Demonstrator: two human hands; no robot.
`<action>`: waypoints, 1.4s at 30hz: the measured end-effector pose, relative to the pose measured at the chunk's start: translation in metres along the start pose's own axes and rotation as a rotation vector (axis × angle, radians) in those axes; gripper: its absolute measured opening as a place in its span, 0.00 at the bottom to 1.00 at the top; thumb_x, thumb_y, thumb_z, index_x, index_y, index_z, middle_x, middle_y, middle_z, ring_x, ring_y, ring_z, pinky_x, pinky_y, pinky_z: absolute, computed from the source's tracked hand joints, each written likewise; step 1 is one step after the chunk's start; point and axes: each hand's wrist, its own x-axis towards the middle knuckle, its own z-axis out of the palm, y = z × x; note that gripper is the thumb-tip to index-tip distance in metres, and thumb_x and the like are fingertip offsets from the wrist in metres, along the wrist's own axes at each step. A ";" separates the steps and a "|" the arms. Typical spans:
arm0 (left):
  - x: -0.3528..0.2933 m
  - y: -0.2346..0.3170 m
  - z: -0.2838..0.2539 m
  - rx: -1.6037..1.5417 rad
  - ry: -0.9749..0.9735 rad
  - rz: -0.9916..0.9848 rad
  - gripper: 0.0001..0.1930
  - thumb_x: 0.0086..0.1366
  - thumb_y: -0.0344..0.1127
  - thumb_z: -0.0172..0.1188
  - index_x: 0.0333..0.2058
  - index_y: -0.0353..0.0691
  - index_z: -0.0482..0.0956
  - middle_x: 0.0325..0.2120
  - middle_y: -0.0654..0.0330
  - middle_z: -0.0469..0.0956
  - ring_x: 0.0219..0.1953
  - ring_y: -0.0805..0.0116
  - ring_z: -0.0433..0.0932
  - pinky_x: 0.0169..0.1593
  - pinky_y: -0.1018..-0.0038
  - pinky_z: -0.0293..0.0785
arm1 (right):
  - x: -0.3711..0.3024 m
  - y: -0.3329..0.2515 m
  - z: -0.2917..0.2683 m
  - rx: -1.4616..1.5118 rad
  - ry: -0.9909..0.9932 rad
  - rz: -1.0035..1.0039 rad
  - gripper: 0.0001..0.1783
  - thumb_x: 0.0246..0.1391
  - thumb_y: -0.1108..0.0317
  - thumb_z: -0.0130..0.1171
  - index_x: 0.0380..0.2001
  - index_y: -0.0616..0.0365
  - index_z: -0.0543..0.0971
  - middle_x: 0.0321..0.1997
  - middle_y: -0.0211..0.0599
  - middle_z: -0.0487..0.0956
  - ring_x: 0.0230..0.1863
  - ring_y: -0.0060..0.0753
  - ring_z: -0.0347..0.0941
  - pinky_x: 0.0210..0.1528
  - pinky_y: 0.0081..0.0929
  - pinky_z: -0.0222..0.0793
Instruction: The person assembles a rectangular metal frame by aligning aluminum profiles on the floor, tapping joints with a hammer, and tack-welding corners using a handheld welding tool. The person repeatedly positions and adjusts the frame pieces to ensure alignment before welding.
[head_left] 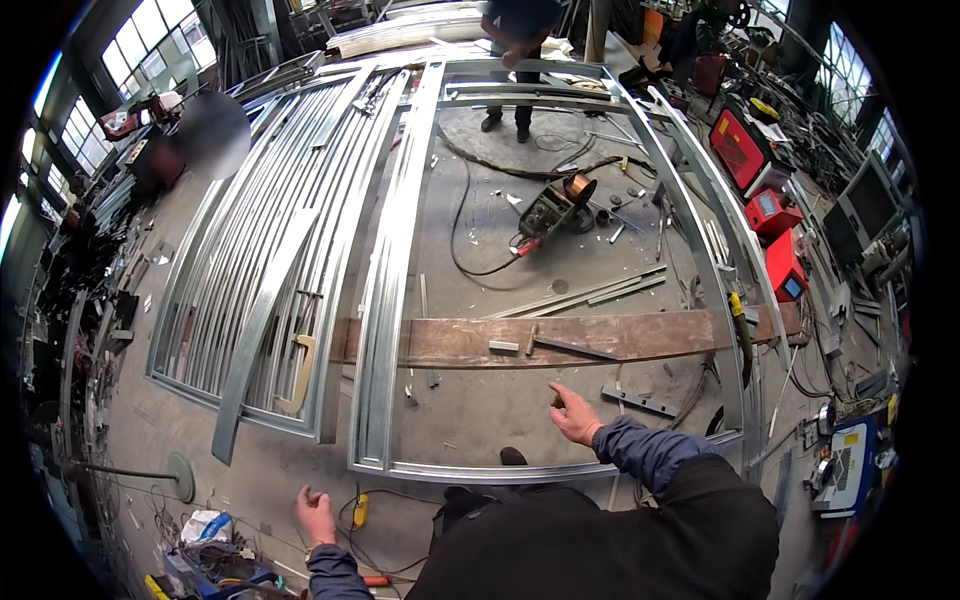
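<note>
My right hand [574, 415] hangs over the near bar of a large galvanized steel frame [380, 330], its index finger stretched out and nothing in its grip. Just beyond it a brown wooden plank [460, 342] crosses the frame's opening, bearing a hammer [570, 347] and a short pale metal piece [503, 347]. Low on the left, my left hand [316, 515] is held clear of the frame with its fingers apart and holds nothing. Nearest to it is a yellow hand control [360, 510] on a cable. A cream clamp [297, 375] sits on the slatted panel at the left.
A loose flat metal strip [262, 340] lies slantwise over the slatted metal panel [265, 215]. On the floor inside the frame stands a wire feeder [553, 213] with trailing cables. A person [520, 60] is at the far end. Red machines [787, 265] line the right side.
</note>
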 end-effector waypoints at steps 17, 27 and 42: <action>0.434 0.082 -0.038 0.763 -0.019 0.508 0.55 0.53 0.43 0.80 0.75 0.37 0.58 0.74 0.40 0.59 0.76 0.38 0.56 0.77 0.48 0.56 | -0.110 -0.146 0.132 -0.238 0.092 0.426 0.22 0.61 0.59 0.62 0.54 0.61 0.82 0.46 0.52 0.82 0.53 0.56 0.78 0.58 0.47 0.74; 0.494 0.074 -0.007 1.057 -0.202 0.189 0.72 0.44 0.60 0.85 0.81 0.49 0.46 0.79 0.41 0.50 0.81 0.39 0.47 0.81 0.48 0.48 | -0.150 -0.157 0.151 -0.158 0.087 0.753 0.32 0.60 0.50 0.63 0.57 0.66 0.81 0.45 0.52 0.85 0.51 0.57 0.81 0.57 0.47 0.76; 0.501 0.080 -0.005 0.984 -0.474 0.279 0.41 0.62 0.35 0.71 0.73 0.34 0.67 0.57 0.46 0.81 0.54 0.56 0.78 0.58 0.59 0.74 | -0.197 -0.173 0.157 -0.017 0.174 0.870 0.28 0.66 0.55 0.59 0.62 0.60 0.78 0.43 0.46 0.85 0.48 0.52 0.82 0.54 0.45 0.76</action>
